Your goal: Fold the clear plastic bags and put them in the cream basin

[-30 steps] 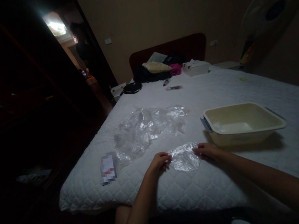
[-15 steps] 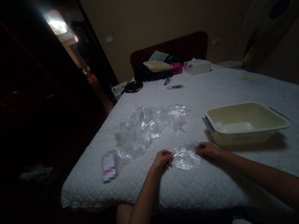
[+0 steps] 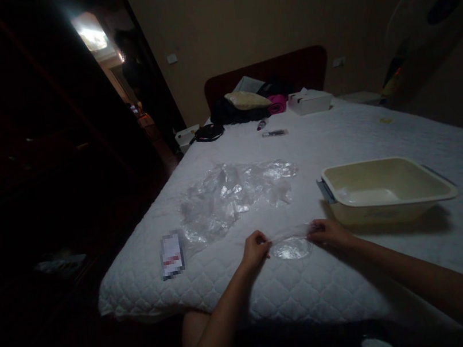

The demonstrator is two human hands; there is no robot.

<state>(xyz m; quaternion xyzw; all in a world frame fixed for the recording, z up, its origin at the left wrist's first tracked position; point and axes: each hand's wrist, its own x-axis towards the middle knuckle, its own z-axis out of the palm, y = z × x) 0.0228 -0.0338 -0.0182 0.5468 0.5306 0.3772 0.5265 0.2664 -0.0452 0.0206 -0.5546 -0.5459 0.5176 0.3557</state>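
Note:
A clear plastic bag (image 3: 291,248) is stretched between my two hands, low over the front part of the quilted white bed. My left hand (image 3: 256,248) pinches its left edge with closed fingers. On the other side, my right hand (image 3: 330,233) grips the right edge, fingers pressed together. Beyond them a spread of crumpled clear plastic (image 3: 234,193) lies on the bed. Just to the right of my right hand stands a cream basin (image 3: 393,210) with grey handles. A white packet or card with a red mark (image 3: 172,255), blurred, lies to the left.
Dark clothes, a pale pillow (image 3: 246,100) and a white box (image 3: 310,102) lie by the headboard (image 3: 263,70). Small items (image 3: 275,133) rest mid-bed. A person (image 3: 136,77) stands in the doorway. At the right is a fan (image 3: 444,6).
The upper part of the held bag is now folded or gathered between my hands, and less of its face shows below them. The whole view has shifted slightly.

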